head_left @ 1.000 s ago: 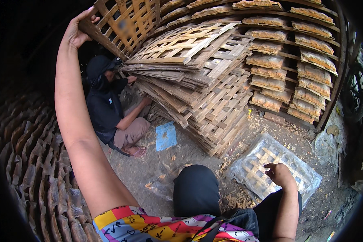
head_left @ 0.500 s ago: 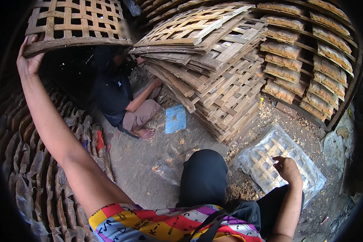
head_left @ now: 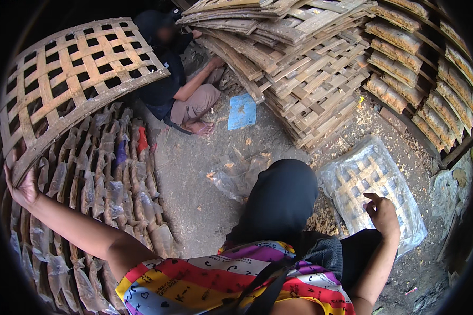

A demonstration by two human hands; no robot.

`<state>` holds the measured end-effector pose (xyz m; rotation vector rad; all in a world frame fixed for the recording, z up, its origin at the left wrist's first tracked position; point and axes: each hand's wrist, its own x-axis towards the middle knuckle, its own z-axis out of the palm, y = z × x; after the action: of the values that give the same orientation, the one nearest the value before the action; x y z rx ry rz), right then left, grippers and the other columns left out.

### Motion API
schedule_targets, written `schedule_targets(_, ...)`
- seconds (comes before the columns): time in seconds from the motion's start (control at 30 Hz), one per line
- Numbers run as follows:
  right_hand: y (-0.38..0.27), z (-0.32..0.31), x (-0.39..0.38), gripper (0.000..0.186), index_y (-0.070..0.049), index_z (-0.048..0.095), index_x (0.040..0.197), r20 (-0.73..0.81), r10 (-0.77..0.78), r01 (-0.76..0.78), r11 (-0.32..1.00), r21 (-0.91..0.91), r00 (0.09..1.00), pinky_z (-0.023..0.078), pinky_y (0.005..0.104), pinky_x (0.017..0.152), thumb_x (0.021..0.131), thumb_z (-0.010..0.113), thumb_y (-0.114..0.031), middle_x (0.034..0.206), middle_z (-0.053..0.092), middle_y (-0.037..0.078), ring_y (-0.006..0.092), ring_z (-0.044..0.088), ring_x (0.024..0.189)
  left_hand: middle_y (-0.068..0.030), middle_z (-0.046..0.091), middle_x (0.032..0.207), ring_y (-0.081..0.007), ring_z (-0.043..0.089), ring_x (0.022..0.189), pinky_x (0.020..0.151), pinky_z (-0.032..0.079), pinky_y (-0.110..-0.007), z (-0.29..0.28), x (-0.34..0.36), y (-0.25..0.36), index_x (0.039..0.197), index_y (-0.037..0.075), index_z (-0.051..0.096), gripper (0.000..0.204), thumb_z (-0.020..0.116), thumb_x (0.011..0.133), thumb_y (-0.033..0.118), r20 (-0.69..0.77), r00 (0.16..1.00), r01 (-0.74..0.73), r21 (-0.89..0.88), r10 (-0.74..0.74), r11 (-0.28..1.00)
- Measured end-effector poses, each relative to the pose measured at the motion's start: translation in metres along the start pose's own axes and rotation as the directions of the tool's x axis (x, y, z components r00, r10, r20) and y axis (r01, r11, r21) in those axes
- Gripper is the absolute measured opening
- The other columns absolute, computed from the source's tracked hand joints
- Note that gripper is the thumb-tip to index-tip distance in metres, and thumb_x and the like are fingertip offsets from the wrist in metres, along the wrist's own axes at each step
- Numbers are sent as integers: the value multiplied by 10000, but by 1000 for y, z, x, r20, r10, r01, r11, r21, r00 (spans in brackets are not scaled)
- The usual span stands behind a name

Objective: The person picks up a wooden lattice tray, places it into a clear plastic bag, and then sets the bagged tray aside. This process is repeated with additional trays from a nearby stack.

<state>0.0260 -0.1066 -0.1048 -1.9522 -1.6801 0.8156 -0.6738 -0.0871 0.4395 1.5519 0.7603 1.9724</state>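
At the far left my left hand [head_left: 23, 186] grips the lower corner of a raised woven bamboo tray [head_left: 76, 71], which tilts above rows of upright trays with plastic-wrapped contents [head_left: 113, 202]. My right hand [head_left: 381, 212] holds nothing, its fingers bent and apart, over a square open-weave tray under clear plastic [head_left: 373, 165] on the floor. I cannot tell whether it touches the plastic.
A person [head_left: 165, 92] in dark clothes sits beside a large leaning stack of woven trays [head_left: 305, 79]. A rack of pale filled trays [head_left: 404, 73] stands at the right. A blue sheet [head_left: 242, 113] and crumbs lie on the concrete floor [head_left: 186, 194].
My left hand has swung down and leftward with the bamboo tray. My view has shifted, so the stacks sit higher in the picture. My right hand stays over the plastic-covered tray.
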Motion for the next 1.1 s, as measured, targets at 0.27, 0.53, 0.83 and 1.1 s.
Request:
schedule_targets(0.27, 10, 3, -10, 344, -32, 654, 1152, 7, 8, -8, 1000, 30, 1000, 506, 436, 796, 812, 694, -62, 858, 696, 191, 385, 658, 855, -409, 194, 1480, -467, 129, 1438, 1146, 119, -649, 13, -110, -97, 1295, -228, 382, 582, 546, 949, 211, -43, 953, 289, -165, -300, 943)
schedule_targets(0.53, 3, -1, -21, 381, -26, 633, 1181, 18, 60, -59, 996, -65, 998, 505, 409, 771, 806, 697, -49, 845, 702, 183, 345, 668, 840, -310, 502, 1219, -448, 373, 1314, 1082, 350, -574, 35, -158, -286, 1129, -148, 472, 453, 548, 950, 262, 86, 758, 643, -269, -647, 717)
schedule_targets(0.83, -5, 1, -25, 415, -69, 637, 1205, 89, 124, -110, 983, -148, 988, 498, 427, 823, 798, 719, -82, 907, 697, 160, 332, 650, 910, -125, 554, 887, -354, 519, 1175, 1075, 396, -481, 72, -211, -398, 1224, -90, 464, 483, 574, 928, 276, 82, 616, 785, -140, -783, 603)
schedule_targets(1.1, -61, 17, 44, 271, -42, 693, 1082, 364, -333, 293, 942, 162, 870, 500, 396, 832, 812, 702, -65, 949, 698, 142, 309, 647, 896, -122, 583, 870, -312, 616, 1015, 961, 467, -421, 114, -191, -396, 1114, -67, 543, 454, 542, 909, 337, -34, 588, 787, 254, -808, 562)
